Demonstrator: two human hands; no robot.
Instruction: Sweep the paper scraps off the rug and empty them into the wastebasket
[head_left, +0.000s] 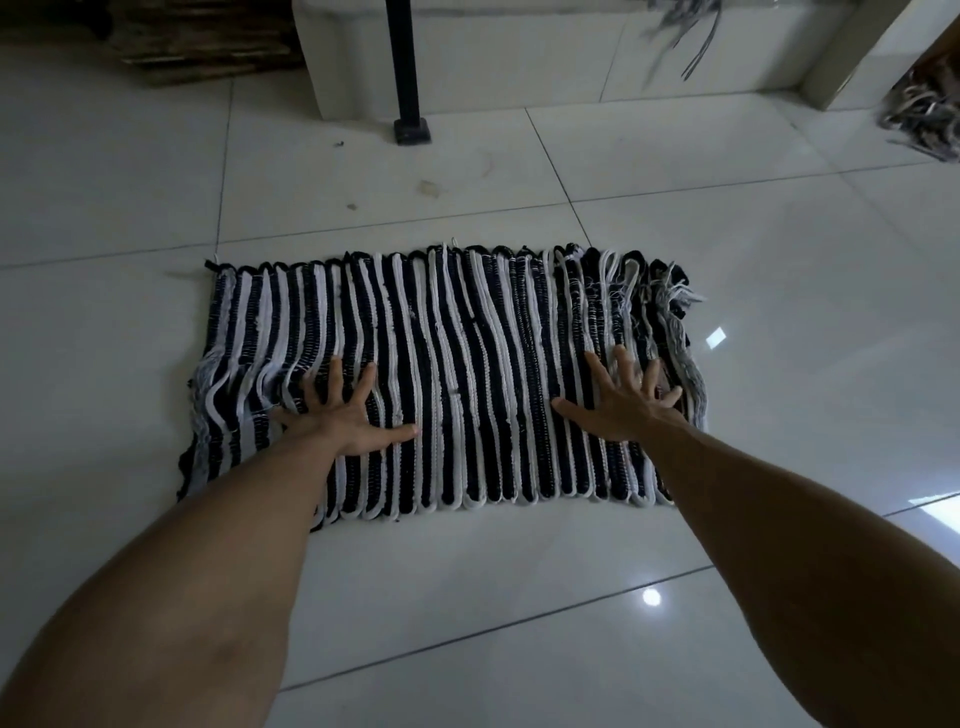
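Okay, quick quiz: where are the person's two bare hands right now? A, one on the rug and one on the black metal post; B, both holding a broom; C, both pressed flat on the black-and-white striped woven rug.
C: the left hand and right hand lie open, fingers spread, on the black-and-white striped woven rug.

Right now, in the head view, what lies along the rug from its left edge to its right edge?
Frayed left edge of the rug → left hand, flat with fingers spread → bare striped middle → right hand, also flat and spread → loose fringe at the right end.
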